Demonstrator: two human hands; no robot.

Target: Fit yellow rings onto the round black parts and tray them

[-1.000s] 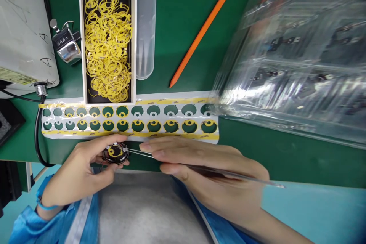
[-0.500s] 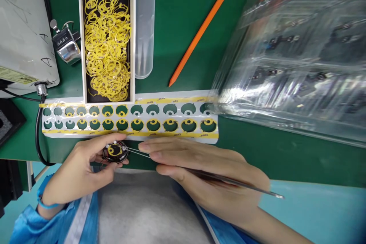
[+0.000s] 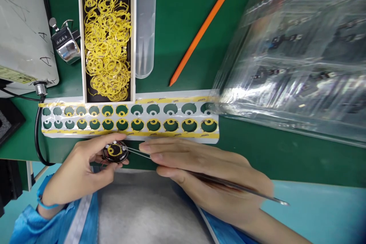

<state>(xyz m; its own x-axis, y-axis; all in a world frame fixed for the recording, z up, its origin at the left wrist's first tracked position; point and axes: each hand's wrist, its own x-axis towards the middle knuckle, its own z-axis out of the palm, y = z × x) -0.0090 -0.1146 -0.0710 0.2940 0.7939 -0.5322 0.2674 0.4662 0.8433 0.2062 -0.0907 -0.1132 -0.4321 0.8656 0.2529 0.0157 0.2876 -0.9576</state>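
My left hand (image 3: 88, 166) grips a small round black part (image 3: 118, 157) by its edge, between thumb and fingers. On its face lies a yellow ring-shaped sticker (image 3: 111, 150), with small white bits near the rim. My right hand (image 3: 208, 175) is closed around a pair of metal tweezers (image 3: 137, 151), whose tips touch the right edge of the round part. Just beyond both hands lies a white sticker sheet (image 3: 215, 129) with two rows of ring cut-outs, some still edged in yellow.
A white-walled box (image 3: 133, 45) of yellow rings (image 3: 107, 45) overlaps the sheet. Beside it are a clear plastic case (image 3: 145, 23), an orange stick (image 3: 203, 32) and a tally counter (image 3: 65, 44). Clear plastic trays (image 3: 300, 65) fill the right; a pale machine (image 3: 25, 26) with a cable stands left.
The tweezers' rear end has shifted slightly right and down with my right hand. Their tips stay at the round part, and my left hand holds still.
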